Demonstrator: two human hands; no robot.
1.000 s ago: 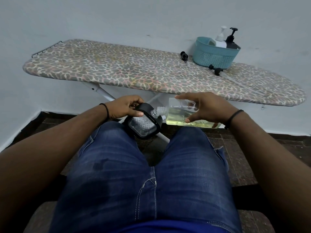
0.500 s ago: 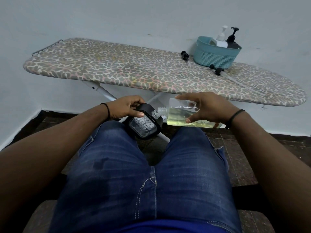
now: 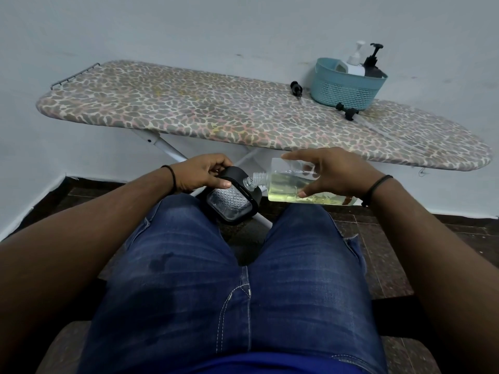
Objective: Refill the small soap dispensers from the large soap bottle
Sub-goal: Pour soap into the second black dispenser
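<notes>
Since the last frame, nothing I see has shifted. One large soap bottle (image 3: 294,184), tipped sideways in my right hand (image 3: 337,174); one small dispenser (image 3: 232,201) gripped by my left hand (image 3: 201,172), necks touching. One basket (image 3: 345,90) with two pump bottles; two loose black pumps on the ironing board (image 3: 189,109)

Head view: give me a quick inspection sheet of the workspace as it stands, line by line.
Surface: ironing board with a patterned cover, mostly bare.
Job's things: large soap bottle tipped sideways, uncapped, yellowish liquid inside; its neck meets the neck of the small dispenser, clear with black trim, held over the lap.
Clutter: teal basket holding a white pump bottle and a black pump bottle; two loose black pump heads beside it.
Grippers: left hand grips the dispenser; right hand grips the large bottle.
Cables: nothing seen.
Surroundings: pale wall, dark tiled floor.
</notes>
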